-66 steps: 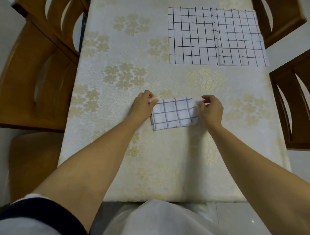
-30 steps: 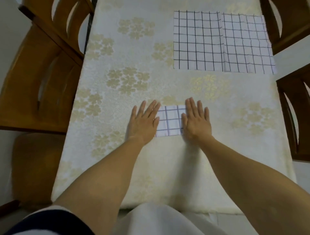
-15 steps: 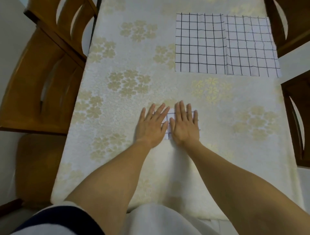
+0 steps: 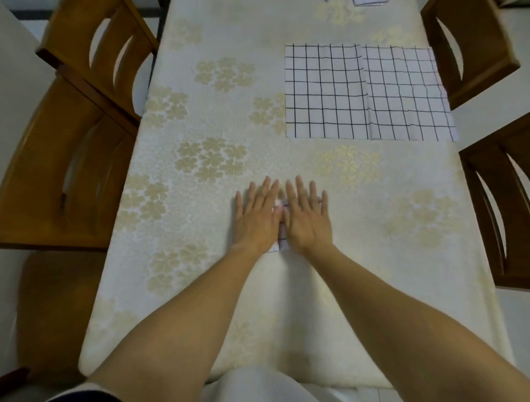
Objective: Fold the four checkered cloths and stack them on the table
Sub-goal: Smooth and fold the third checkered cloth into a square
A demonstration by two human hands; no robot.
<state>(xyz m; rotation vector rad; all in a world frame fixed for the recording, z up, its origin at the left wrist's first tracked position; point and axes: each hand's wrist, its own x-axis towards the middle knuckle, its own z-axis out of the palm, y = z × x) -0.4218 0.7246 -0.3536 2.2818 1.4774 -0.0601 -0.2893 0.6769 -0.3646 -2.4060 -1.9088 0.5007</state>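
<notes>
A small folded checkered cloth (image 4: 282, 239) lies mid-table, almost wholly hidden under my two hands. My left hand (image 4: 256, 216) and my right hand (image 4: 308, 218) lie flat side by side on it, fingers straight, pressing it down. Only a narrow strip shows between them and at the near edge. Farther back on the right, a flat checkered cloth (image 4: 325, 91) overlaps another flat checkered cloth (image 4: 410, 94). The corner of something pale (image 4: 368, 2) peeks in at the top edge.
The table (image 4: 200, 258) wears a cream tablecloth with gold flower prints. Wooden chairs stand on the left (image 4: 71, 160) and on the right (image 4: 496, 201), with another at the far right (image 4: 470, 48).
My hands went from pinching the folded cloth's sides to lying flat on it. They have slid together until they cover it almost fully.
</notes>
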